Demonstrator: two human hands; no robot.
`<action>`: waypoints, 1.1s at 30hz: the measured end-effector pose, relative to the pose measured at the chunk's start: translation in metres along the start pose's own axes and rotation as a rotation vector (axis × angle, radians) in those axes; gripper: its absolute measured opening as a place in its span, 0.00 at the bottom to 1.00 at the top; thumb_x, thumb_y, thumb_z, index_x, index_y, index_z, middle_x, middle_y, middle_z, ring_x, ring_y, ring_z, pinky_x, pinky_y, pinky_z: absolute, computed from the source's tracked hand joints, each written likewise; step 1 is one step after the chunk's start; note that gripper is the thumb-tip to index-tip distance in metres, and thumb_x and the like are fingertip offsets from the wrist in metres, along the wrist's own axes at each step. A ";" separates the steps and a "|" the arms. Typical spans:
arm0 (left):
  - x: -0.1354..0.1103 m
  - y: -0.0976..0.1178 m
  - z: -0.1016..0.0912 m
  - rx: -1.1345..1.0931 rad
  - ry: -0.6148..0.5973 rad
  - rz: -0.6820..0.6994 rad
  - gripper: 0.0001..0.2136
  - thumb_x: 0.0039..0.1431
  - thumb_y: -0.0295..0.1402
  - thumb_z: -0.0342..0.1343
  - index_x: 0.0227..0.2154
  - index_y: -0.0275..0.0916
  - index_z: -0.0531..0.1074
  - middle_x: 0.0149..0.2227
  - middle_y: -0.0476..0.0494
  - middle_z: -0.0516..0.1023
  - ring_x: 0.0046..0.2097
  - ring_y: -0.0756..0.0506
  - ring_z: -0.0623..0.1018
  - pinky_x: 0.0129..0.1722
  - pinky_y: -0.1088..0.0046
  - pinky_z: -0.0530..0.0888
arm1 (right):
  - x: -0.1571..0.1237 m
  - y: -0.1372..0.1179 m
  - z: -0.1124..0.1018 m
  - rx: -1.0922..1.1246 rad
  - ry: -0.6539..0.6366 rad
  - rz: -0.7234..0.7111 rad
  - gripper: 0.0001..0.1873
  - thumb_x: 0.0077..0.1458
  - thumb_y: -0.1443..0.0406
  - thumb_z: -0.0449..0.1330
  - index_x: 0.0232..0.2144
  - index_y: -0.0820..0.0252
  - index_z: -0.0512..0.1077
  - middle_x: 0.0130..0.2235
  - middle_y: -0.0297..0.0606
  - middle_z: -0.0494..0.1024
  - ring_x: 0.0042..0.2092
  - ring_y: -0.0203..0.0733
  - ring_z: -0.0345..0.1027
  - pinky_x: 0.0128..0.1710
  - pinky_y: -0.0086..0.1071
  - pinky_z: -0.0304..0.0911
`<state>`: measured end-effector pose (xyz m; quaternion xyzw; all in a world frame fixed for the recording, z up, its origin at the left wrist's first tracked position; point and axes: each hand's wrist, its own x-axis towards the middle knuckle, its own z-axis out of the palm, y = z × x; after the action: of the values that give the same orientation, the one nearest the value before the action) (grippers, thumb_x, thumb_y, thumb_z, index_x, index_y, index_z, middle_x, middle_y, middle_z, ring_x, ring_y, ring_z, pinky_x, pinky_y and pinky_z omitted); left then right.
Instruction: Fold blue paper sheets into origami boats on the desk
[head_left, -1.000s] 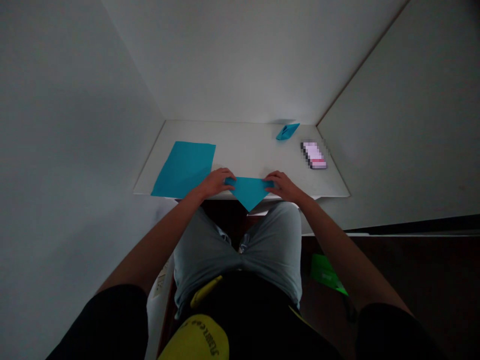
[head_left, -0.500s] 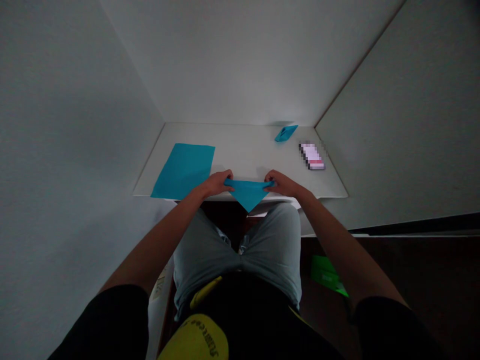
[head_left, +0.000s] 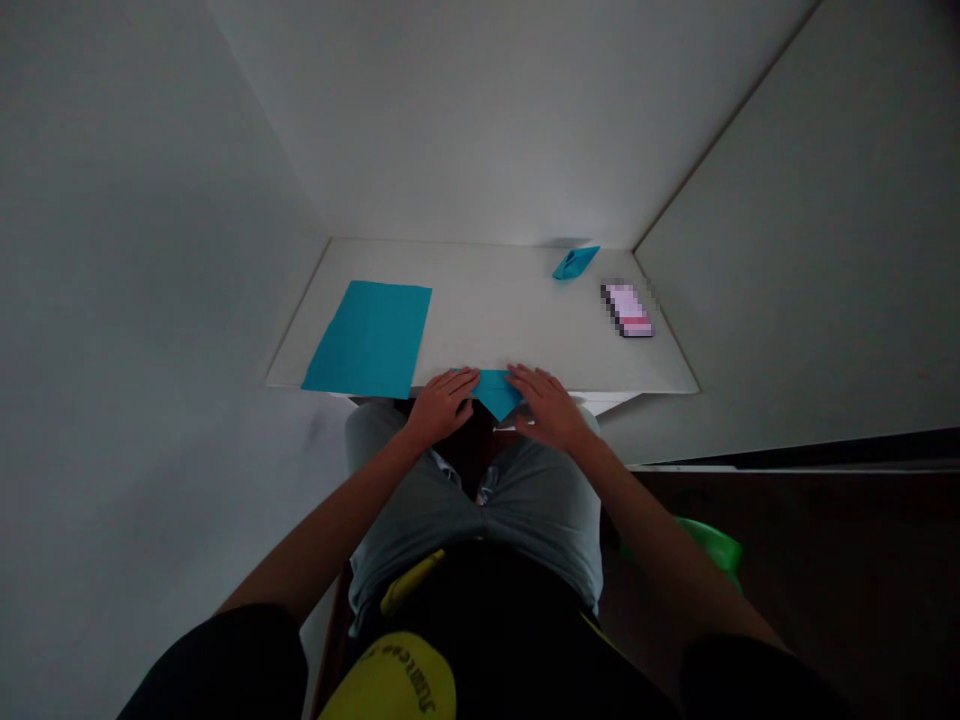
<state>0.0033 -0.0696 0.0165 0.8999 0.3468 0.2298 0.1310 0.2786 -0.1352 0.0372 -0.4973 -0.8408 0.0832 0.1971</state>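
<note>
A folded blue paper triangle [head_left: 496, 389] lies at the near edge of the white table [head_left: 495, 310], its tip hanging over the edge toward my lap. My left hand [head_left: 442, 405] lies flat over its left part, fingers stretched out. My right hand [head_left: 546, 405] lies flat over its right part, fingers spread. Both hands cover most of the paper.
A flat blue sheet [head_left: 370, 338] lies at the table's left. A small folded blue paper boat [head_left: 575, 262] sits at the far right, near a pixelated phone-like object [head_left: 628, 309]. Walls close in on left, back and right. Something green [head_left: 709, 548] lies on the floor.
Both hands have moved inward and nearer to me, from pinching the triangle's outer corners to lying flat over it. Less of the paper shows now.
</note>
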 end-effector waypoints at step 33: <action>0.054 -0.041 -0.001 -0.284 -0.020 -0.278 0.14 0.69 0.48 0.58 0.42 0.45 0.83 0.45 0.42 0.86 0.48 0.38 0.83 0.55 0.58 0.78 | -0.001 0.249 -0.111 -0.247 0.328 0.738 0.33 0.65 0.41 0.62 0.58 0.60 0.77 0.62 0.62 0.70 0.61 0.69 0.66 0.62 0.65 0.62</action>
<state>0.0154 -0.0026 0.0190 0.8180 0.4305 0.2471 0.2905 0.5248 -0.0200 0.0538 -0.7916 -0.5674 -0.0334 0.2242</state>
